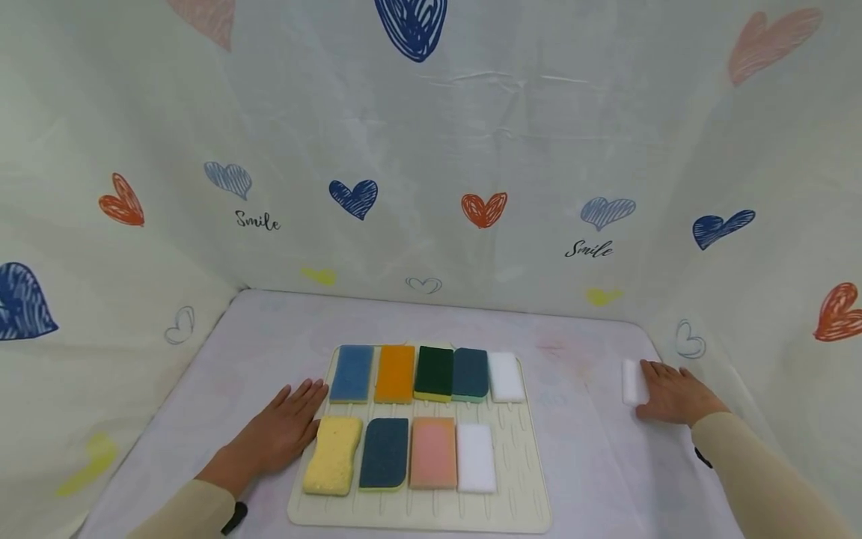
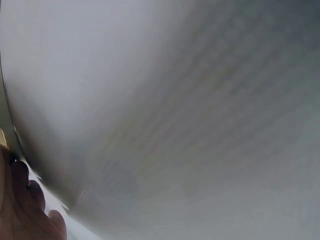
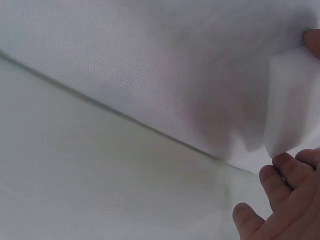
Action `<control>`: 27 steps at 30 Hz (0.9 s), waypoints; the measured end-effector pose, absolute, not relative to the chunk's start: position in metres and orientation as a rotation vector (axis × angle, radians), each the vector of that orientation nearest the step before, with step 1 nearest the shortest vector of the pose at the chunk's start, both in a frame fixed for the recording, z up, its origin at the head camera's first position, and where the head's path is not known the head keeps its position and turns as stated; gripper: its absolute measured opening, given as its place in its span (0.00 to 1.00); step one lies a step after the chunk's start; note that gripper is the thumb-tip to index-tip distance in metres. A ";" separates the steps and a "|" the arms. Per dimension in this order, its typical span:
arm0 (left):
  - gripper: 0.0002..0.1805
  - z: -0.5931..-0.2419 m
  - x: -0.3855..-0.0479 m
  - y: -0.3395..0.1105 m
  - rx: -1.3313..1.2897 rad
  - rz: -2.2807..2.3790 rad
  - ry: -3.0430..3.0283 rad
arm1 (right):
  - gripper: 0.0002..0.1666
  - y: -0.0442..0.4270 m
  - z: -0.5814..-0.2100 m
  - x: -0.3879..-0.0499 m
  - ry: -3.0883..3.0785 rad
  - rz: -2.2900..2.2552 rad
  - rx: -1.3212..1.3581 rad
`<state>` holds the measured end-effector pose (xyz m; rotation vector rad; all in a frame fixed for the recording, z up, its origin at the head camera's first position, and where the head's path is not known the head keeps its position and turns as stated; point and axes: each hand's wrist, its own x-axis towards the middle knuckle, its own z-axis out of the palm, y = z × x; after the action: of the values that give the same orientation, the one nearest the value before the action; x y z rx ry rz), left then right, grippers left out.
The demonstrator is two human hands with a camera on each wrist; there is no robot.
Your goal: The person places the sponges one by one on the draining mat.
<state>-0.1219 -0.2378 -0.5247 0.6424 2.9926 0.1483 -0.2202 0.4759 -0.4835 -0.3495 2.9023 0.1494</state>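
Observation:
At the right side of the table, my right hand point(image 1: 676, 393) grips a white sponge point(image 1: 633, 382) between thumb and fingers. The right wrist view shows the same white block point(image 3: 290, 102) with the thumb at one end and fingertips at the other. My left hand point(image 1: 279, 427) lies with straight fingers against the left edge of a cream mat point(image 1: 417, 513), beside a yellow wavy sponge point(image 1: 332, 457). Only a few left-hand fingers point(image 2: 37, 205) show in the left wrist view; the rest there is blurred cloth.
Several sponges lie on the mat in two rows. Behind are a blue point(image 1: 352, 374), an orange point(image 1: 394, 374), a dark green point(image 1: 434, 373), a dark blue and a white one point(image 1: 506, 377). In front lie a pink point(image 1: 434, 453) and others. Heart-printed cloth walls point(image 1: 539, 150) surround the table.

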 end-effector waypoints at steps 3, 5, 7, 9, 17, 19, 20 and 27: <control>0.33 -0.525 -0.123 -0.238 0.653 0.134 2.999 | 0.55 0.477 -0.483 -0.219 2.885 0.122 -0.315; 0.33 -0.525 -0.123 -0.237 0.665 0.121 3.007 | 0.55 0.478 -0.482 -0.217 2.891 0.113 -0.302; 0.33 -0.524 -0.123 -0.237 0.681 0.107 3.015 | 0.53 0.479 -0.482 -0.217 2.913 0.111 -0.300; 0.33 -0.524 -0.123 -0.237 0.691 0.108 3.019 | 0.49 0.481 -0.482 -0.216 2.946 0.104 -0.308; 0.33 -0.527 -0.121 -0.238 0.685 0.147 3.026 | 0.49 0.480 -0.485 -0.214 3.012 0.096 -0.266; 0.33 -0.527 -0.121 -0.238 0.691 0.154 3.026 | 0.50 0.479 -0.485 -0.214 3.011 0.100 -0.251; 0.33 -0.527 -0.121 -0.238 0.693 0.153 3.027 | 0.50 0.478 -0.486 -0.214 3.017 0.097 -0.251; 0.33 -0.525 -0.121 -0.237 0.692 0.191 3.020 | 0.50 0.476 -0.487 -0.210 3.186 0.194 -0.373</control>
<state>-0.1208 -0.2367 -0.5245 0.6918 3.0199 0.1909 -0.2101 0.4757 -0.4874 -0.3729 3.1861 0.1944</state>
